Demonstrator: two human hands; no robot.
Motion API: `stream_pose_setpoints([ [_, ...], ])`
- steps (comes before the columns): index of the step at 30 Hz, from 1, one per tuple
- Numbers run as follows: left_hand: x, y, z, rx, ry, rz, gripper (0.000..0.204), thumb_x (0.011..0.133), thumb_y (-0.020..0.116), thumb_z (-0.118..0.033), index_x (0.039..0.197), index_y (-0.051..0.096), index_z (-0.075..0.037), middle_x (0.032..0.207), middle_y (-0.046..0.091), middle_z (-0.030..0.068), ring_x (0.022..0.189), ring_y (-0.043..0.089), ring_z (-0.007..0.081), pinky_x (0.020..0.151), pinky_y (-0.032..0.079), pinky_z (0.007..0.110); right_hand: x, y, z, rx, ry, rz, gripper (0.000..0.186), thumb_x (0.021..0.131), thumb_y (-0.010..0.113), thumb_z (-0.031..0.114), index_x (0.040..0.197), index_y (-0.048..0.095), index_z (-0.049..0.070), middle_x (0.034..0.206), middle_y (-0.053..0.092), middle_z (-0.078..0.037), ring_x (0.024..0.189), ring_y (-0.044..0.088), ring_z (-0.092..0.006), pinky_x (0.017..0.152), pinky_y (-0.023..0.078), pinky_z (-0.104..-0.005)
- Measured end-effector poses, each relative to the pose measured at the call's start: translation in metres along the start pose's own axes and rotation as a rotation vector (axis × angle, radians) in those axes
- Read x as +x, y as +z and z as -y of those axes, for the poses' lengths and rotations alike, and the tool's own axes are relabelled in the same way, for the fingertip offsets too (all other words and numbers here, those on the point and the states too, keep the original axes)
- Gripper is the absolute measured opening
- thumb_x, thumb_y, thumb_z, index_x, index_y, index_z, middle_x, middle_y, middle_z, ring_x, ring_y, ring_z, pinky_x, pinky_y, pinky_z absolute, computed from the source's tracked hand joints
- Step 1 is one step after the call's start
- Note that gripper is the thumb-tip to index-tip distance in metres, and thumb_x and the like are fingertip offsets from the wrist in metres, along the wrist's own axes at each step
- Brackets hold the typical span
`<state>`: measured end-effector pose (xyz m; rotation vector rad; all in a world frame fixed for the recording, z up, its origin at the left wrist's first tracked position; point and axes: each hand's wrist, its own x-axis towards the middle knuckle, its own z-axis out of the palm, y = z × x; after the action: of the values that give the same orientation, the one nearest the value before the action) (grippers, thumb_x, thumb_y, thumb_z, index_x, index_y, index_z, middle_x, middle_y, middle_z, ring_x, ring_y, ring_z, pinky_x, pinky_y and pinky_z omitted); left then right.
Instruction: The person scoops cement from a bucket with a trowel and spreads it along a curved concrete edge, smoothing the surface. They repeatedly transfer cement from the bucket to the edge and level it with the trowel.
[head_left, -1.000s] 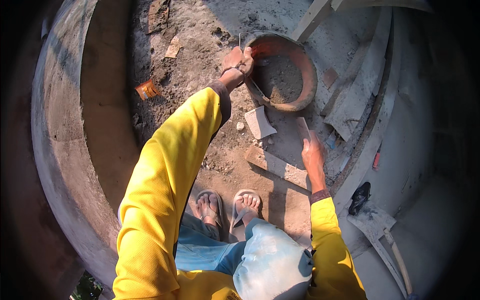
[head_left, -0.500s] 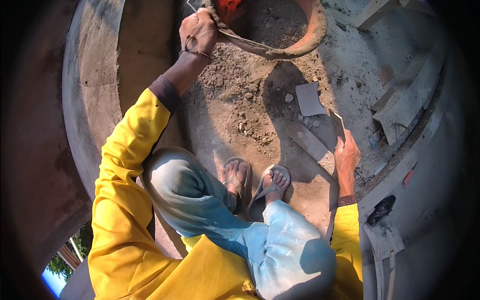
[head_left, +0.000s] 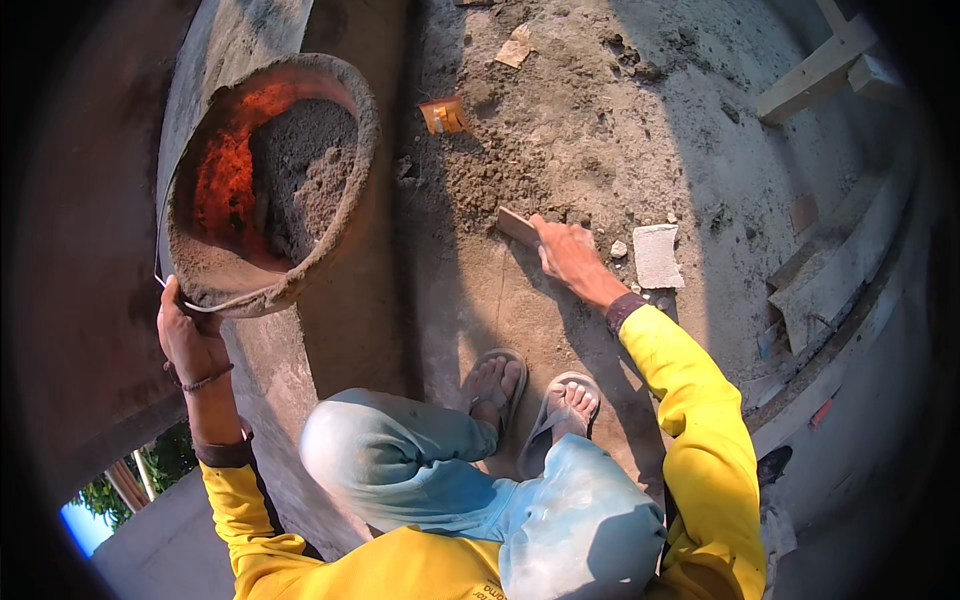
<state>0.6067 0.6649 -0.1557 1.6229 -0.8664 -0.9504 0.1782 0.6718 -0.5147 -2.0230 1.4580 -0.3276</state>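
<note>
My left hand [head_left: 192, 340] is closed on the wire handle at the near edge of an orange bucket [head_left: 372, 150]. The bucket is caked with dirt and tilts towards me, with grey-brown sandy mix [head_left: 305, 180] inside. Out in front, my right hand [head_left: 572, 262] grips a small flat piece of brown board [head_left: 517, 228]. Its edge is down at the near side of loose, crumbly dirt [head_left: 500, 175] on the floor. Close by the right hand are a pale square scrap [head_left: 657, 257] and a small white stone [head_left: 619, 249].
An orange wrapper [head_left: 443, 115] and a tan scrap [head_left: 514, 47] lie beyond the dirt. Wooden beams [head_left: 815, 75] stand at the far right, with broken boards [head_left: 835, 255] along the right edge. A concrete ledge [head_left: 345, 350] runs along my left, beside my sandalled feet [head_left: 495, 385].
The bucket has swung left and nearer, onto the ledge side, with my left hand on its handle. My right hand has moved forward and left to the loose dirt with the board piece.
</note>
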Motion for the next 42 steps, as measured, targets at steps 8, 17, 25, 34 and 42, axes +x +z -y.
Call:
stream_pose_setpoints([
  [8, -0.102, -0.073, -0.019, -0.104, -0.095, -0.142, 0.031, 0.109, 0.049, -0.022, 0.121, 0.065, 0.001, 0.121, 0.072, 0.011, 0.107, 0.071, 0.0191, 0.092, 0.056, 0.032, -0.011, -0.03, 0.024, 0.132, 0.163, -0.216, 0.042, 0.088, 0.064, 0.006, 0.128, 0.052, 0.007, 0.098, 0.065, -0.018, 0.084, 0.069, -0.0406, 0.071, 0.052, -0.0521],
  [17, -0.171, -0.107, -0.014, 0.002, -0.098, -0.357, 0.032, 0.109, 0.05, -0.025, 0.122, 0.063, 0.001, 0.121, 0.071, 0.0114, 0.109, 0.068, 0.0188, 0.096, 0.053, 0.033, 0.093, 0.088, 0.103, 0.182, -0.237, 0.187, 0.03, 0.087, 0.069, 0.017, 0.111, 0.058, 0.003, 0.08, 0.072, -0.021, 0.08, 0.073, -0.0408, 0.069, 0.057, -0.0516],
  [25, -0.193, -0.138, -0.015, 0.071, -0.077, -0.207, 0.04, 0.108, 0.05, -0.029, 0.129, 0.058, 0.004, 0.129, 0.065, 0.0125, 0.118, 0.063, 0.0204, 0.103, 0.048, 0.036, 0.179, -0.081, -0.027, -0.174, 0.187, -0.137, 0.027, 0.09, 0.066, 0.012, 0.116, 0.057, 0.007, 0.086, 0.073, -0.017, 0.088, 0.073, -0.0404, 0.08, 0.055, -0.0529],
  [34, -0.171, -0.166, 0.0, 0.664, 0.343, -0.143, 0.041, 0.094, 0.068, -0.027, 0.121, 0.061, 0.002, 0.122, 0.065, 0.0164, 0.111, 0.064, 0.0321, 0.097, 0.05, 0.043, -0.004, -0.038, 0.022, 0.129, -0.054, 0.299, 0.04, 0.086, 0.067, 0.015, 0.125, 0.058, 0.011, 0.087, 0.071, -0.014, 0.076, 0.07, -0.0298, 0.066, 0.059, -0.0483],
  [42, -0.054, 0.005, 0.034, 0.051, -0.063, 0.076, 0.031, 0.108, 0.051, -0.029, 0.116, 0.065, -0.003, 0.112, 0.071, 0.0047, 0.099, 0.07, 0.0141, 0.084, 0.057, 0.029, 0.061, -0.106, -0.135, -0.198, -0.037, -0.136, 0.039, 0.082, 0.072, 0.013, 0.119, 0.06, 0.009, 0.084, 0.071, -0.016, 0.073, 0.071, -0.0343, 0.063, 0.055, -0.0493],
])
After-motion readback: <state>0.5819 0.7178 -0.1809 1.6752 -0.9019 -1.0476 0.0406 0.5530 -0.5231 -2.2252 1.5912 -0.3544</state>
